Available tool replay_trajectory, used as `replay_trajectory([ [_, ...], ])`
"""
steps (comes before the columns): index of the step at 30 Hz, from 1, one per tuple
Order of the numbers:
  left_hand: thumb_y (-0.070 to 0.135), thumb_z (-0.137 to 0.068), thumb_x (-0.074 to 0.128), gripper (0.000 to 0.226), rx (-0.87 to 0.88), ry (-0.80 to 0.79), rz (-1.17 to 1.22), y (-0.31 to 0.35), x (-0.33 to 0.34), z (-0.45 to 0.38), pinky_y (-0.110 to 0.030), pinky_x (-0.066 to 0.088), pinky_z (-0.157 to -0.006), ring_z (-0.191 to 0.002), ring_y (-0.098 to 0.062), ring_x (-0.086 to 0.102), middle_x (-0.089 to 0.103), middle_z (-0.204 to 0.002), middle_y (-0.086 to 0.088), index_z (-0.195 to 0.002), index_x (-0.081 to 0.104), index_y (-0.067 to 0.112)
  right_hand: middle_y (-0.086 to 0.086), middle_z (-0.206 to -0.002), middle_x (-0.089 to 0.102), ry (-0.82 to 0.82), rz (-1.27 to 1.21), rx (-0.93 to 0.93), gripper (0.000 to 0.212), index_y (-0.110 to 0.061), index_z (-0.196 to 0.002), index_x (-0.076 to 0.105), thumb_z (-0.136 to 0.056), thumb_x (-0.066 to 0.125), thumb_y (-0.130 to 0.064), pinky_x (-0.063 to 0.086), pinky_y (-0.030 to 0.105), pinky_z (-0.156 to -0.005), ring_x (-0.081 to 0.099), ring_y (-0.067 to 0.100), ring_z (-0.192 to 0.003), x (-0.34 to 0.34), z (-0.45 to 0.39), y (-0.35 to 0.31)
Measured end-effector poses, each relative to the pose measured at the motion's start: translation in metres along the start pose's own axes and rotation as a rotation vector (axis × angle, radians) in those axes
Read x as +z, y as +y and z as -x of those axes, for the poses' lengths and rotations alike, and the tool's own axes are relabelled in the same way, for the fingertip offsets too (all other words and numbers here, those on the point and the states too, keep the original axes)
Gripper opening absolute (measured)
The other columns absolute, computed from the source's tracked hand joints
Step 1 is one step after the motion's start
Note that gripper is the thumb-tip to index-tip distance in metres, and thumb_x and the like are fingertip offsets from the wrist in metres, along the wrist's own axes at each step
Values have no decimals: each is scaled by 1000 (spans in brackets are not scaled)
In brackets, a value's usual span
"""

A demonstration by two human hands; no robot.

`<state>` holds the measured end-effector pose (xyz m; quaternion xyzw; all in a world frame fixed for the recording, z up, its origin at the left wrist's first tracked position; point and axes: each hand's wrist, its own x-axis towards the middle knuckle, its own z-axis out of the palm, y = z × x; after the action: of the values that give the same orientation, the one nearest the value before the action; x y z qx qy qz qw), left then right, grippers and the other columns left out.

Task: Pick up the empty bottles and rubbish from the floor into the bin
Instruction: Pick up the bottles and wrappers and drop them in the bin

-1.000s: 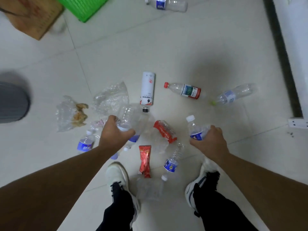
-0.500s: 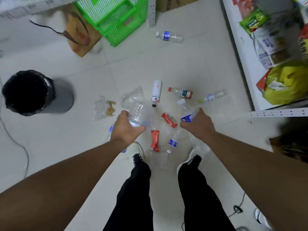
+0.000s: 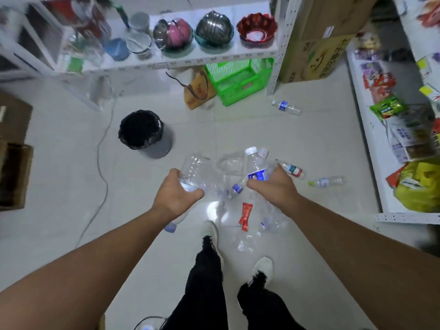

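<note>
Two hands, each closed around an empty bottle above the floor: left hand [image 3: 175, 198] grasping a clear unlabelled bottle [image 3: 191, 171], right hand [image 3: 271, 186] grasping a white-capped, blue-labelled bottle [image 3: 256, 166]. Below and beyond the hands, scattered bottles and a red wrapper [image 3: 245, 216] on the tiled floor [image 3: 273, 136]; a lone bottle [image 3: 287, 107] far right. Bin [image 3: 144, 133], lined in black, stands upright at far left of the hands, well apart from the litter
</note>
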<state>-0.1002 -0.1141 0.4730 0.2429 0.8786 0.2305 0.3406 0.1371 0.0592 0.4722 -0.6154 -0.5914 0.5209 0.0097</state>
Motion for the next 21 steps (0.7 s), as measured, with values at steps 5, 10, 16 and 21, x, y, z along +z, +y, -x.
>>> replay_trajectory([
  [5, 58, -55, 78, 59, -24, 87, 57, -28, -84, 43, -24, 45, -64, -83, -1, 64, 66, -98, 17, -100, 45, 38, -6, -100, 75, -29, 11, -53, 62, -31, -118, 59, -63, 84, -48, 57, 35, -77, 73, 15, -91, 23, 52, -42],
  [10, 57, -56, 77, 63, -49, 139, 130, -68, -168, 54, -25, 44, -64, -84, -2, 64, 66, -100, 14, -108, 49, 34, 2, -100, 76, -67, 53, -112, 59, -26, -110, 60, -65, 91, -47, 61, 41, -83, 75, 24, -94, 78, 89, -95],
  [16, 56, -61, 78, 60, -133, 153, 202, -150, -267, 50, -28, 43, -62, -84, -8, 66, 68, -99, 6, -106, 47, 31, 7, -103, 77, -118, 67, -159, 73, -19, -117, 64, -67, 91, -65, 62, 40, -71, 76, 25, -81, 183, 128, -169],
  [21, 50, -68, 82, 59, -169, 195, 237, -207, -344, 50, -30, 45, -65, -88, -14, 68, 72, -101, 0, -109, 47, 26, 19, -106, 78, -162, 21, -168, 72, -10, -122, 63, -71, 92, -51, 51, 37, -64, 66, 26, -67, 257, 146, -232],
])
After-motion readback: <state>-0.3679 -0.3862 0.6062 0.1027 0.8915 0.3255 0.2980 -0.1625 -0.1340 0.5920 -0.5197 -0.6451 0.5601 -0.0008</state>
